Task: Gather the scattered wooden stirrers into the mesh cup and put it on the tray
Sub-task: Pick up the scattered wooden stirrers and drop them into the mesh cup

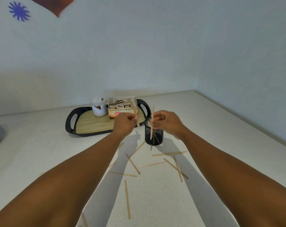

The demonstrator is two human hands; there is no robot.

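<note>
Each hand pinches one upright stirrer: left hand [125, 122], right hand [163, 121] over the mesh cup [153, 133]. About nine stirrers [133, 164] lie scattered at 6 o'clock on the bench [221, 128].

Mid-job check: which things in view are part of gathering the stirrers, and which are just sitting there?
Part of the job:
left hand pinching a stirrer
right hand lowering another stirrer into the mesh cup
loose stirrers on the counter
tray

Just sitting there:
white jar on the tray
printed box on the tray
</note>
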